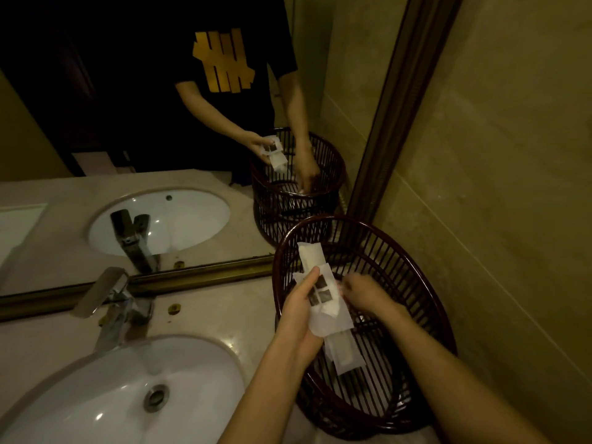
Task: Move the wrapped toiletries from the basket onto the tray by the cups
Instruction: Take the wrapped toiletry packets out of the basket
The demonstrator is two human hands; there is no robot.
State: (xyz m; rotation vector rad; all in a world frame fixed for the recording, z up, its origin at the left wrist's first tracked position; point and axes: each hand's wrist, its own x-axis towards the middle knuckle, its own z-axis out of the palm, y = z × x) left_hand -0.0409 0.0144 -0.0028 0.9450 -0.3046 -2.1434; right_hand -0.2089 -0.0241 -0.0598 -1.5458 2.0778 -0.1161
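A dark red slatted basket [416,283] stands on the counter in the right corner by the wall. My left hand [299,315] is over the basket's left side, gripping a bundle of white wrapped toiletries [323,293]: long paper sachets with a square packet on top. My right hand [365,291] reaches down inside the basket, just right of the bundle, fingers bent around a small white wrapped item. How firmly it grips is hidden. Neither a tray nor cups are in view.
A white oval sink [96,395] with a chrome tap [109,299] sits left of the basket in a beige stone counter [224,315]. A framed mirror [192,123] rises behind, reflecting a person and the basket. A tiled wall [512,187] closes the right side.
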